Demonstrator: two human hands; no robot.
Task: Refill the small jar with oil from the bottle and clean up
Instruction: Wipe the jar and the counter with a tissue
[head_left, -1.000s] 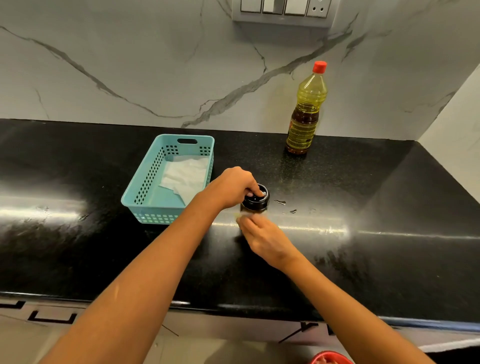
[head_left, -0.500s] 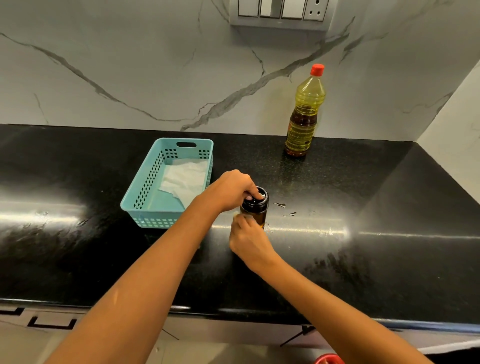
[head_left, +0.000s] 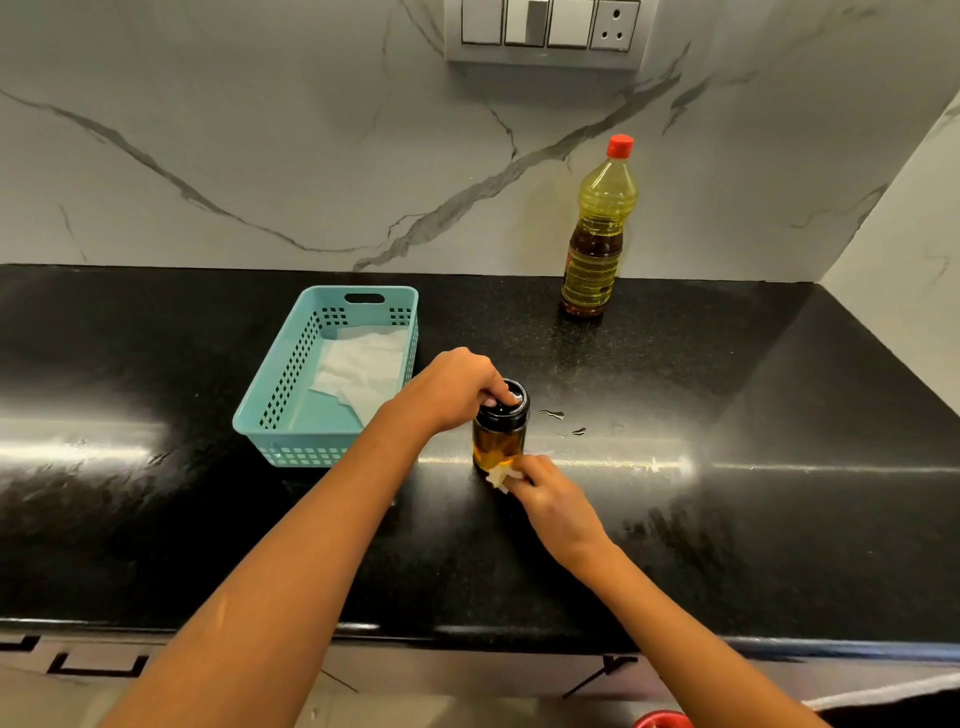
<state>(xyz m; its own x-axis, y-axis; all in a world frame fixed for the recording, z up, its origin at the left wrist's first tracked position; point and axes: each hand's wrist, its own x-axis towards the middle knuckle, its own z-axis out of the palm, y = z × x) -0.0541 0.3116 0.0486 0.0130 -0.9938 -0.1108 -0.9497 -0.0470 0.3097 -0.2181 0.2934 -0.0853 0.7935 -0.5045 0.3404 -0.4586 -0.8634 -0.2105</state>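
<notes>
While the teal basket (head_left: 270, 410) sits at the left of the black counter (head_left: 753, 545) with a white tissue sheet (head_left: 363, 366) lying inside it, the work goes on just to its right. The left hand (head_left: 452, 387) reaches over the small jar (head_left: 500, 441), its fingers curled down over the black lid (head_left: 511, 408) and grasping it, as it did a second ago. The jar stands upright near the middle of the counter, lidded, with amber oil showing through the glass.

What has changed is the right hand (head_left: 553, 501). Half a second ago it was high on the jar's side, close under the lid. Now it is down at the base, fingers pinching a crumpled white wad of tissue (head_left: 500, 475) against the foot of the glass. That reads as a downward wiping stroke, so the refilling looks finished and the cleaning is under way.

A few spilled drops (head_left: 551, 414) glisten on the counter just to the right of the jar, not yet wiped. Farther right, the oil bottle (head_left: 597, 234) stands against the marble wall, well apart from the hands, with its red cap on. Those drops are probably the cleaning that remains.
</notes>
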